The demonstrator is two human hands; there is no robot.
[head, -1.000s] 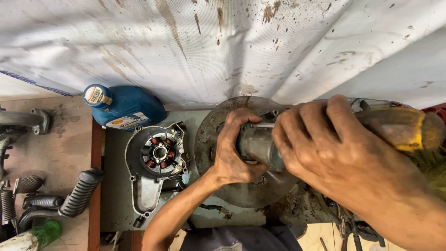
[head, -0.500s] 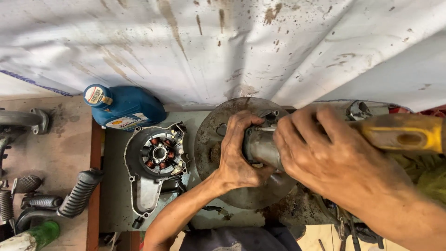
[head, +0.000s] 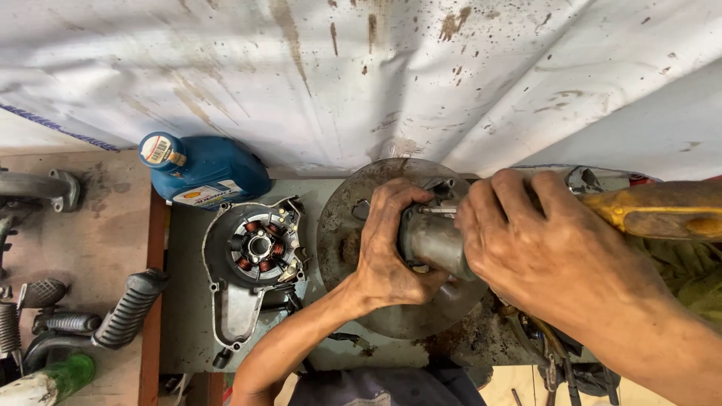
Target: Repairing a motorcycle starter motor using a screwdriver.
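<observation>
On grimy grey bench (head: 188,331) under stained white sheet (head: 451,75): hands grip metal cylinder (head: 432,242)

One head-worn camera looked almost straight down from close above the workbench (head: 188,331), toward the stained white sheet (head: 361,68) at twelve o'clock. The left hand (head: 387,248) and right hand (head: 541,248) filled the centre and three o'clock side.

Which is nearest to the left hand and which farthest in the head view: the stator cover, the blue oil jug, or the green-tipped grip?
1. Stator cover, just left of the left hand.
2. Blue oil jug, upper left by the sheet.
3. Green-tipped grip, bottom left corner.
</observation>
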